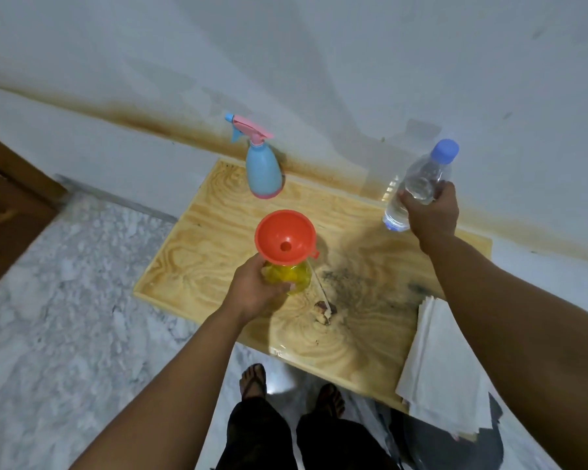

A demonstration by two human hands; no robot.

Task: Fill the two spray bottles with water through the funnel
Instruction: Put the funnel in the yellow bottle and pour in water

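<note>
An orange funnel [285, 237] sits in the neck of a yellow see-through spray bottle [291, 274] at the middle of the wooden table [201, 245]. My left hand [255, 288] grips that yellow bottle from the left. A clear water bottle [418, 184] with a blue cap, cap on, stands at the back right, and my right hand [431, 215] grips it round the middle. A blue spray bottle [262, 171] with a pink trigger head stands at the table's back edge, apart from both hands.
A stack of white paper towels [442, 368] lies at the table's front right corner. A small brown object with a thin tube [325, 310] lies near the yellow bottle. The wall runs close behind the table. My feet [252, 379] stand on the marble floor at the front edge.
</note>
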